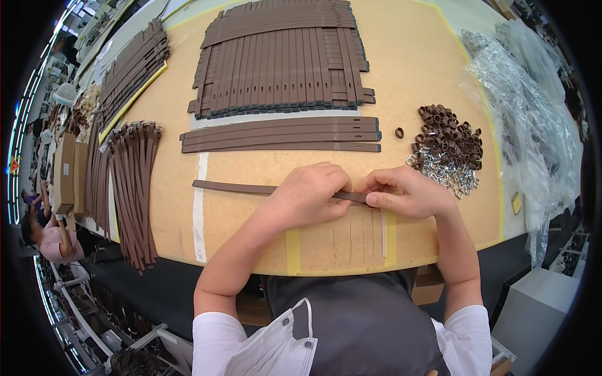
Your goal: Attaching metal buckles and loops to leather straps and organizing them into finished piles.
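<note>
A long brown strap [232, 187] lies flat across the tan worktable [414, 69], running from the left toward my hands. My left hand [307, 194] covers its middle and presses it down with closed fingers. My right hand [404, 193] pinches the strap's right end between thumb and fingers. The two hands almost touch. The strap's right tip is hidden under my fingers. A pile of small brown loops [450, 135] and silver metal buckles [442, 170] sits just beyond my right hand.
Three loose straps [282, 135] lie behind my hands, and a large stack of straps [282, 59] behind those. More strap bundles [133, 188] hang over the left edge. Crumpled clear plastic bags [527, 119] fill the right side. Another person [47, 241] sits far left.
</note>
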Demonstrator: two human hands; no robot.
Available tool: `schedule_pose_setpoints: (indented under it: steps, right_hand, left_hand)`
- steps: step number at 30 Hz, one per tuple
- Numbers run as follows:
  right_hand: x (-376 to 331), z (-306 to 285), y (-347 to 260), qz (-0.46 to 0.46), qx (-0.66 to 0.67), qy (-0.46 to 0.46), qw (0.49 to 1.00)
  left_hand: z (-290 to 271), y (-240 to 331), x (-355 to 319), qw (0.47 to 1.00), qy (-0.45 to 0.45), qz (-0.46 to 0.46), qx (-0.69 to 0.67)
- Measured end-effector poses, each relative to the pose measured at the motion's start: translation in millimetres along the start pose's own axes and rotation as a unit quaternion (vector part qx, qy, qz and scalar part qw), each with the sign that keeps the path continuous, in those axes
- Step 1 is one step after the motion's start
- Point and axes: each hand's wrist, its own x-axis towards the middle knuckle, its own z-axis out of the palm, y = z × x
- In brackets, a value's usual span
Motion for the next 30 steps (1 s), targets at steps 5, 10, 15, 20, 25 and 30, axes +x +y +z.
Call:
schedule_pose_setpoints:
  steps: [5, 10, 15, 20, 25, 30]
  right_hand:
    - [-1, -4, 10, 0.034, 0.091, -0.063, 0.993]
    - [0, 2, 2, 0.053, 0.252, -0.092, 0.962]
    - [3, 2, 11, 0.059, 0.289, -0.070, 0.953]
    - [4, 10, 7, 0.042, 0.285, -0.039, 0.957]
    - [3, 25, 3, 0.021, 0.273, 0.015, 0.962]
    - [6, 42, 5, 0.001, 0.268, 0.069, 0.961]
  left_hand:
    - [-9, 3, -1, 0.997, 0.032, -0.012, -0.064]
    - [-15, 6, 0, 0.996, 0.044, 0.011, -0.071]
    - [-16, 9, 0, 0.993, 0.037, -0.002, -0.110]
    - [-18, 5, -1, 0.994, 0.030, 0.005, -0.109]
    - [-15, 8, -1, 0.988, 0.000, -0.043, -0.152]
    - [-12, 10, -1, 0.977, -0.017, -0.076, -0.200]
